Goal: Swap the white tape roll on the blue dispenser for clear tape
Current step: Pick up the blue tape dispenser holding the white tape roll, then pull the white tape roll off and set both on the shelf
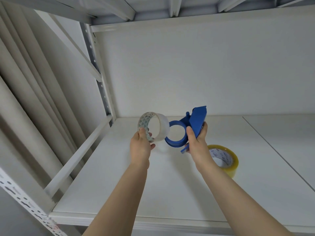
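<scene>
White tape roll sits in my left hand, thumb on the outer face and fingers hooked through the patterned core, closed on the rim at its lower edge. It is off the dispenser, held just beside the bare hub. My right hand is wrapped shut around the handle of the blue dispenser, both held above the shelf. I judge the roll light and stiff, its smooth face slippery, so the core edge is the surer hold. Behind my right wrist the clear tape lies flat on the shelf, yellowish, partly hidden. It looks thicker and heavier; I would take it across the ring with fingers inside the core.
</scene>
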